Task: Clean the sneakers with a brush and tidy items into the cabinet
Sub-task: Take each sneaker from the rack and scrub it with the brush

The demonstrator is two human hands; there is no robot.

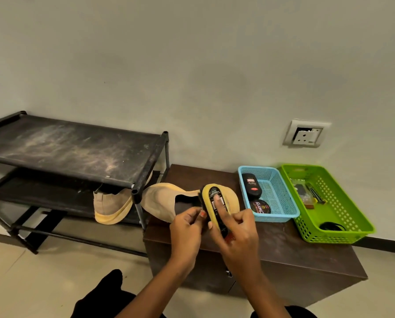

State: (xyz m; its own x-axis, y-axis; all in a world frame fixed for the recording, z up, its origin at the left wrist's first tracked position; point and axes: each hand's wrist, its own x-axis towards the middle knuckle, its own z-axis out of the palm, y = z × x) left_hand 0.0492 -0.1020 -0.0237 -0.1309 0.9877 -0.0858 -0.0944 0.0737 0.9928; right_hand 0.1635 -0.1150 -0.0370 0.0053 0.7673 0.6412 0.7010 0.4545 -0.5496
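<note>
A beige sneaker with a yellow sole lies on the dark brown cabinet top. My right hand grips a yellow and black shoe brush, index finger laid along its back. The brush sits over the sneaker's heel end. My left hand is curled at the sneaker's opening beside the brush; what it pinches is hidden. A second beige sneaker rests tilted on the lower shelf of the black shoe rack.
A blue basket on the cabinet holds a polish bottle and a polish tin. A green basket with small items stands at the right. A wall socket is above. Tiled floor lies below the rack.
</note>
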